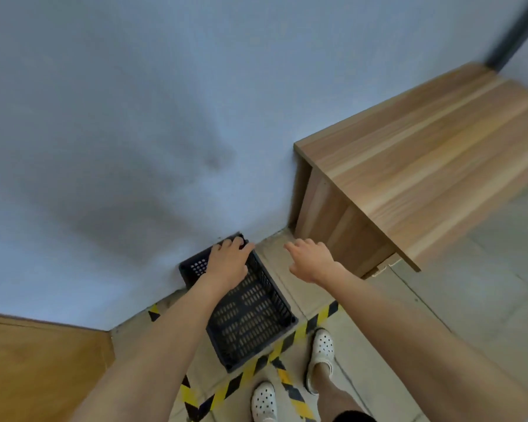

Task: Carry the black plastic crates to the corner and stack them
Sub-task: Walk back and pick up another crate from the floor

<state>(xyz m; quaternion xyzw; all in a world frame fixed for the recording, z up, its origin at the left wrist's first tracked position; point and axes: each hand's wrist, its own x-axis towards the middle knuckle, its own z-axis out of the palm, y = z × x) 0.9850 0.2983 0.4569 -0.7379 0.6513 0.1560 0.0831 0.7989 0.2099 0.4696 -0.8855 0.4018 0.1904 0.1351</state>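
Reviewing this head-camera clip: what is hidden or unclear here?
- Black crate: far corner hidden by the left hand; unclear if it is one crate or a stack.
- Left hand's grip: fingertips curl over the rim, blurred.
- Wooden bench: cut off by the right edge.
- Right hand: motion-blurred, holds nothing.

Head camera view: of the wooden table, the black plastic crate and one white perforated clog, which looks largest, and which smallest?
1. Light wooden table, largest.
2. Black perforated plastic crate, on the floor against the wall.
3. White perforated clog, smallest.
The table is partly cut off by the frame edge, so its true size is greater than it looks.
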